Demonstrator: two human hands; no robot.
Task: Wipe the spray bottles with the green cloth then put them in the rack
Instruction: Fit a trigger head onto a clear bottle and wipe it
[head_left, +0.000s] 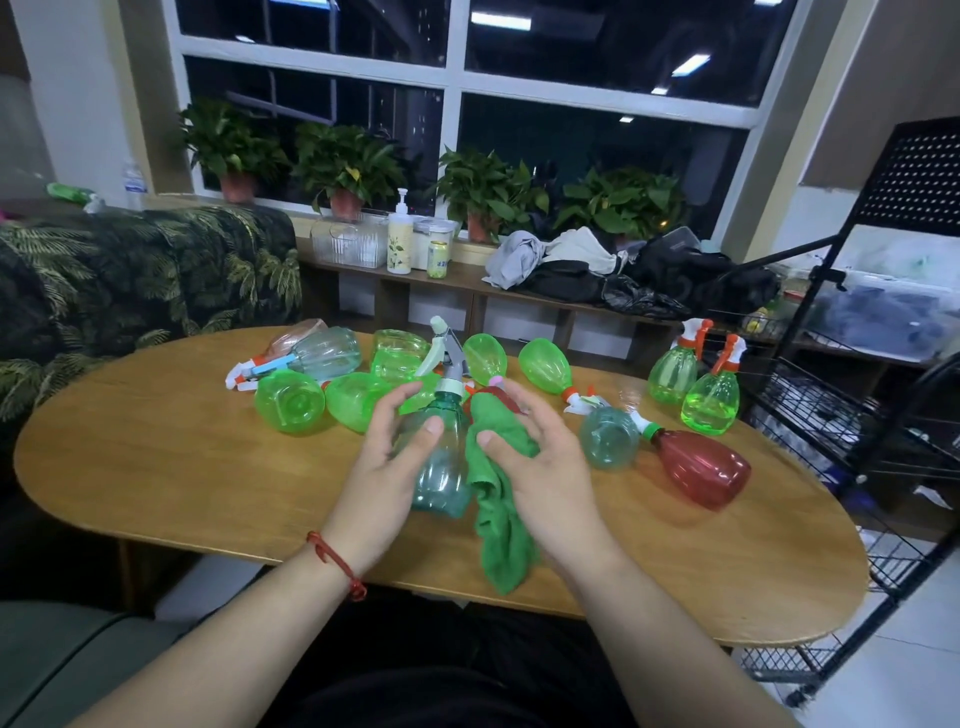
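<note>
My left hand (387, 467) holds a teal spray bottle (439, 467) upright over the middle of the wooden table (156, 467), thumb on its front and fingers behind. My right hand (535, 457) holds the green cloth (498, 499) against the bottle's right side; the cloth's tail hangs to the table edge. Several green spray bottles (291, 408) lie on their sides behind. Two green bottles (711, 400) stand upright at the far right. A red bottle (701, 467) and a teal bottle (609, 436) lie to the right.
A black wire rack (852, 415) stands right of the table, its shelves close to the table's right end. A leaf-patterned sofa (130, 270) sits on the left. A low shelf (467, 283) with containers, clothes and potted plants runs behind the table.
</note>
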